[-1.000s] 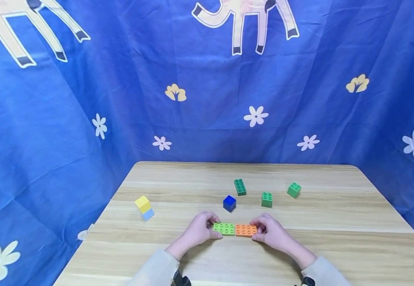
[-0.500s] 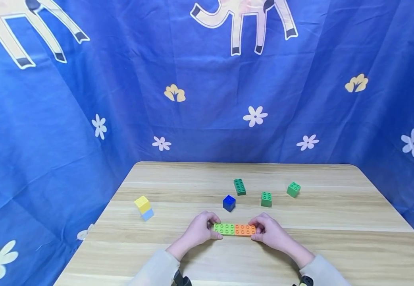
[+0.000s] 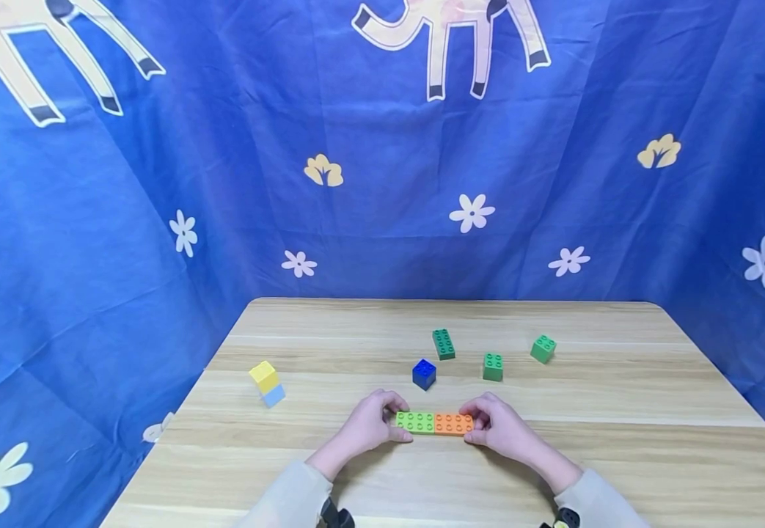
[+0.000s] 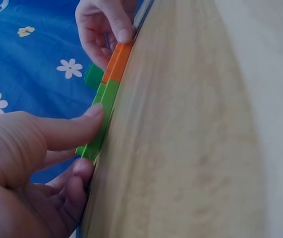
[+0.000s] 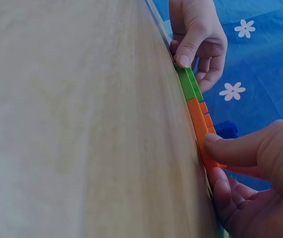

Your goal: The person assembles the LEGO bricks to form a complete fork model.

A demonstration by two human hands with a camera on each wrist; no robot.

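Observation:
A lime green toy brick (image 3: 415, 422) and an orange toy brick (image 3: 453, 424) lie end to end on the wooden table, their short sides touching. My left hand (image 3: 374, 421) pinches the outer end of the lime one between thumb and fingers. At the other end, my right hand (image 3: 496, 425) pinches the orange one the same way. In the left wrist view the thumb lies along the side of the green brick (image 4: 110, 96). The right wrist view has the thumb against the orange brick (image 5: 199, 126).
Behind the hands stand a dark blue brick (image 3: 424, 375), a long dark green brick (image 3: 444, 345) and two square green bricks, one nearer (image 3: 493, 367) and one farther right (image 3: 543, 349). A yellow block (image 3: 265, 377) and light blue block (image 3: 273, 396) stand together at the left. A blue curtain (image 3: 382, 183) backs the table.
The narrow gap between the lime and orange bricks has closed, as the right hand moved the orange one slightly left. Over the last half second almost nothing differs.

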